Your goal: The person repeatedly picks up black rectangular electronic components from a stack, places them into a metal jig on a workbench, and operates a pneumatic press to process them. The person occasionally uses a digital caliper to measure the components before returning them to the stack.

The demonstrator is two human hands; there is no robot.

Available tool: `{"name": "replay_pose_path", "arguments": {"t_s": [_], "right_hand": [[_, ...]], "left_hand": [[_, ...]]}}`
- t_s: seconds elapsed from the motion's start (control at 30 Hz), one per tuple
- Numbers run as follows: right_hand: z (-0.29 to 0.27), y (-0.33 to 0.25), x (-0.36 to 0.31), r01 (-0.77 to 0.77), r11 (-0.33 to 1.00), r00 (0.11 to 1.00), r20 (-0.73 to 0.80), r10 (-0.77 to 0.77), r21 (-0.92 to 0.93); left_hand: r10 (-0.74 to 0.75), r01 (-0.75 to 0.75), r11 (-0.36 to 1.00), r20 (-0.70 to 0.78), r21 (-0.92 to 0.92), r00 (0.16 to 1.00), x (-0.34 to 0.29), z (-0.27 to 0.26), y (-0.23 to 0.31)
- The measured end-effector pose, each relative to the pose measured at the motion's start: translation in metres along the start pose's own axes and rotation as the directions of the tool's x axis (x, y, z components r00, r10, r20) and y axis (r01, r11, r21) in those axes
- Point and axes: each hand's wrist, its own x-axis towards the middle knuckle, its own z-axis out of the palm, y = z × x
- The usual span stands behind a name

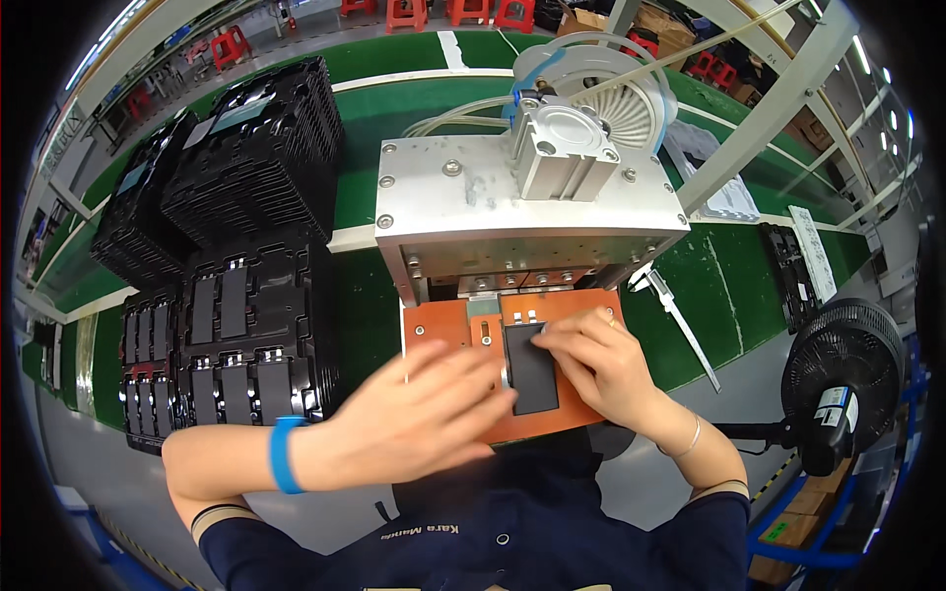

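Note:
A flat dark grey pouch cell [534, 382] with two silver tabs at its far end lies on the orange plate [434, 330] of a metal press, its length running toward me. My right hand [596, 360] is at the cell's far right side, its fingertips pinched together against the edge near the tabs. To the left of the cell hovers my left hand [419, 409], slightly blurred, fingers stretched out and fingertips close to the cell's left edge. I see nothing in its palm. A slotted metal piece [485, 331] sits on the plate left of the tabs.
The press body [453, 212] with its air cylinder [567, 148] stands just behind the plate. At left are black trays [266, 315] of similar cells and tall tray stacks [261, 163]. A caliper [680, 320] lies to the right, near a black fan [838, 374].

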Motion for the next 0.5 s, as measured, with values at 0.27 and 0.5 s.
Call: {"name": "replay_pose_path", "arguments": {"t_s": [0.27,0.5], "right_hand": [[0.015,0.001,0.011,-0.005,0.992,1.0,0.029,0.009,-0.123],[0.019,0.004,0.013,-0.026,0.984,1.0,-0.014,0.024,-0.175]], "left_hand": [[0.05,-0.035,0.995,0.161,-0.097,0.986,0.015,0.033,0.001],[0.057,-0.035,0.992,0.186,-0.119,0.981,0.015,0.033,0.0]]}}
